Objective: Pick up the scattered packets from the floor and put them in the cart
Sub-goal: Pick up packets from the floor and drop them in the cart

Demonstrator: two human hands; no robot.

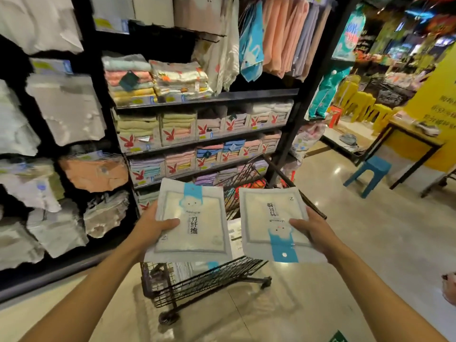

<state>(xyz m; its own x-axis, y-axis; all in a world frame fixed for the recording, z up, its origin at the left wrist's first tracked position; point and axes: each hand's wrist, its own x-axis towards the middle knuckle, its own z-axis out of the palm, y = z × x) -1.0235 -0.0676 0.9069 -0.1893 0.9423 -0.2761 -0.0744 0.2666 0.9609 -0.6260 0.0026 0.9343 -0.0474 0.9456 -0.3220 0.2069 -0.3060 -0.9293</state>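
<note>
I hold two flat white packets with blue tabs above a black wire cart (212, 280). My left hand (153, 228) grips the left packet (195, 218) by its left edge, blue tab pointing away from me. My right hand (313, 230) grips the right packet (269, 225) by its right edge, blue tab toward me. Both packets hover over the cart's basket. More white packets (234, 235) lie inside the cart, partly hidden by the two I hold.
A black shelf unit (204, 99) full of folded towels stands close behind and left of the cart. A blue stool (370, 171) and a dark-framed table (409, 137) stand at the right. Pale shiny floor (357, 243) spreads to the right and front.
</note>
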